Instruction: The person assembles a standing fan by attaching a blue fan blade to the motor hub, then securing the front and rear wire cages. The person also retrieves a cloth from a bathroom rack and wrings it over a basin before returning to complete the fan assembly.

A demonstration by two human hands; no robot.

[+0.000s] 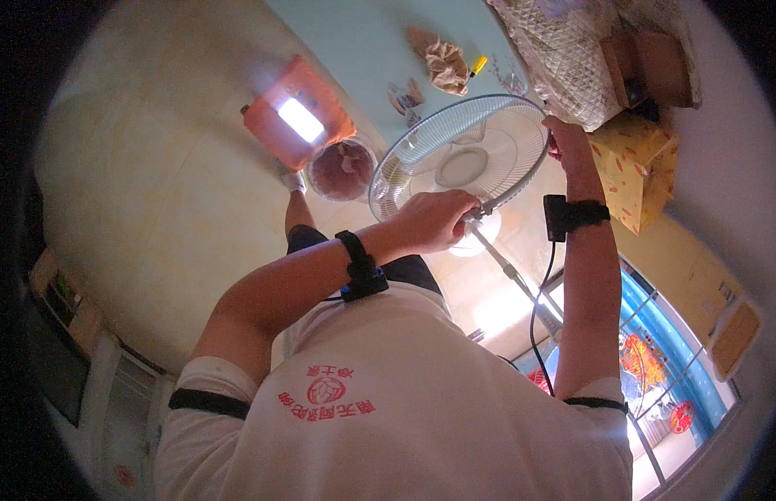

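A white standing fan (461,167) is tilted in front of me, its round wire grille (521,138) facing up. The slim pole (509,269) below it slants toward the lower right. My left hand (438,220) is closed at the grille's lower edge, by the fan's neck; its fingers hide most of what it grips. My right hand (561,140) grips the grille's right rim, with the fingertips partly hidden. Black straps with small devices circle both wrists.
Beyond the fan stands a pale blue-green table (346,37) with a crumpled brown bag (446,68) and a yellow marker (478,66). An orange-covered stool (275,125) and a round bin (342,170) are at left, yellow patterned cloth (630,163) at right.
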